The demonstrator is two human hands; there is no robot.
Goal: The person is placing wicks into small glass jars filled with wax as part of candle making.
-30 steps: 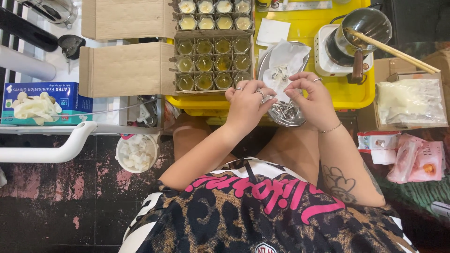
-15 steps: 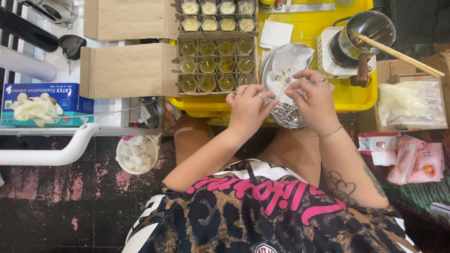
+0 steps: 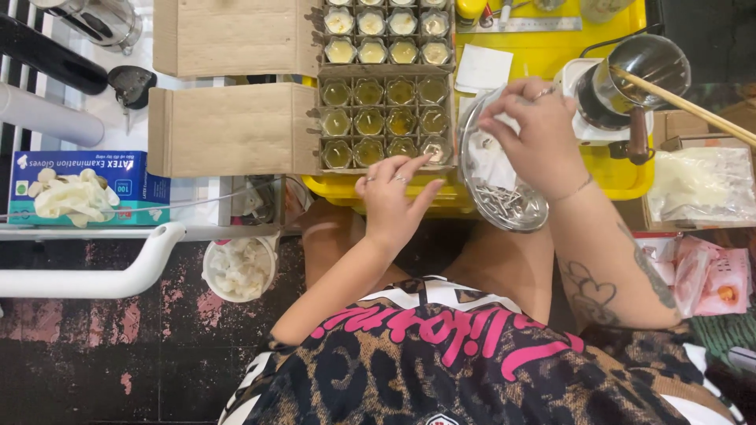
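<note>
The right hand (image 3: 535, 134) hovered over the shallow metal dish (image 3: 504, 206), fingers curled down into it, and whether its grip was closed on one of the small metal wick pieces (image 3: 498, 201) or just sorting through them could not be told, since the back of the hand hid the fingertips. The left hand (image 3: 394, 197) sat open and empty, fingers spread, its tips touching the near edge of the cardboard tray of small glass jars (image 3: 386, 118), right beside the nearest row. The loose wicks lay heaped at the near side of the dish, just under and toward the body from the right-hand grip. Judging by that, the step looked like picking a single piece out of the pile, and doing it well called for pinching one cleanly by its thin end rather than scooping a tangle. The left hand steadying the tray was a good idea, as the jars held pale wax and a nudge could tip one. A second tray of jars (image 3: 386, 31) lay beyond, on the yellow worktop (image 3: 543, 59), and a pot with a wooden stick (image 3: 638, 67) stood just past the right hand.
</note>
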